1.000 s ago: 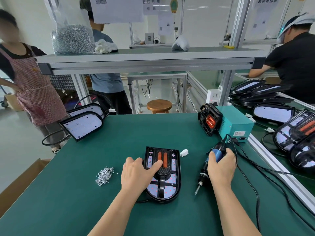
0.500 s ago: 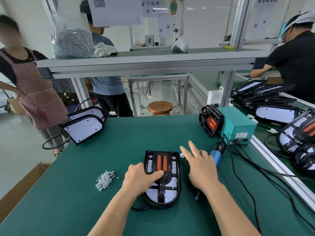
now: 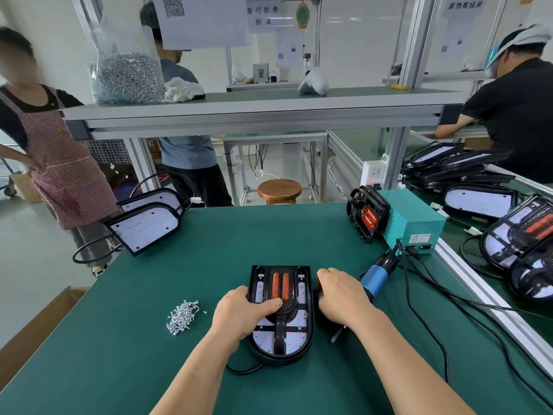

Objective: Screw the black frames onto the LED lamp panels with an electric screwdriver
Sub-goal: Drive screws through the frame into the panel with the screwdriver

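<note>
**Workstation seen from the head camera.** A green surface (image 3: 239, 241) carries one LED lamp panel (image 3: 296, 339), lying flat near the middle of the front edge with its rounded end toward the viewer. The black frame (image 3: 279, 332) sits on top of the panel, and two orange strips (image 3: 280, 287) show in the frame's far half. A black cable (image 3: 244, 369) leaves the panel's rounded end.

**Hands.** The left hand (image 3: 242, 313) grips the panel's left side, with the thumb laid across the middle of the frame and the fingers curled at the left rim. The right hand (image 3: 341, 298) rests against the right rim with its fingers bent downward. Their tips are hidden, so it cannot be told whether they hold the panel or only touch it.

**Tool.** The electric screwdriver (image 3: 378, 275) lies on the surface just right of the panel and passes beneath the right hand. Its blue body points toward the far right and its bit (image 3: 336, 336) shows below the wrist. Its cord runs to a teal power box (image 3: 413, 223) at the right edge.

**Other items.**
- A loose heap of screws (image 3: 182, 316) lies left of the panel, apart from it.
- Another framed lamp (image 3: 366, 217) leans upright against the teal box.
- Two unframed panels (image 3: 146, 227) overlap at the far left corner.
- A clear bag of screws (image 3: 127, 76) stands on the shelf (image 3: 269, 110) above.
- More lamps (image 3: 478, 200) crowd the neighbouring bench on the right.
</note>
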Demonstrator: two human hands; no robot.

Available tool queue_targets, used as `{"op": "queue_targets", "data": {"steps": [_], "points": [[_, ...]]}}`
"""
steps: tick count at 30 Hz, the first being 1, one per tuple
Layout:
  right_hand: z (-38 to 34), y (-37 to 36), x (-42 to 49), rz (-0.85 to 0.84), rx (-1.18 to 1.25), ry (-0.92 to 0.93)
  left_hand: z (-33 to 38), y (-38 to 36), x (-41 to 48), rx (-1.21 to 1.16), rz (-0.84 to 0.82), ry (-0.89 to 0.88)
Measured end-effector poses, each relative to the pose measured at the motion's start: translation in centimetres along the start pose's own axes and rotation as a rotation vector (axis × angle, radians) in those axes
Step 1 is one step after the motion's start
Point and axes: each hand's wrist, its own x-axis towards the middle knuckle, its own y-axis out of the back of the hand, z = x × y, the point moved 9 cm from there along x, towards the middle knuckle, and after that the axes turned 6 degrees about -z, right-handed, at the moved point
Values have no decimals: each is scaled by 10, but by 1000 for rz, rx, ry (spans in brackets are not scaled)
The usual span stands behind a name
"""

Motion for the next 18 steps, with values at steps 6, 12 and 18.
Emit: {"op": "queue_targets", "data": {"steps": [6, 12, 18], "points": [[-8, -3, -10, -141, 414, -39, -16, 3, 9, -292, 39, 54], [-33, -23, -28, -290, 886, -29, -26, 3, 17, -894, 44, 90], [-56, -35, -34, -387, 1448, 1, -18, -5, 15, -1059, -54, 80]]}}
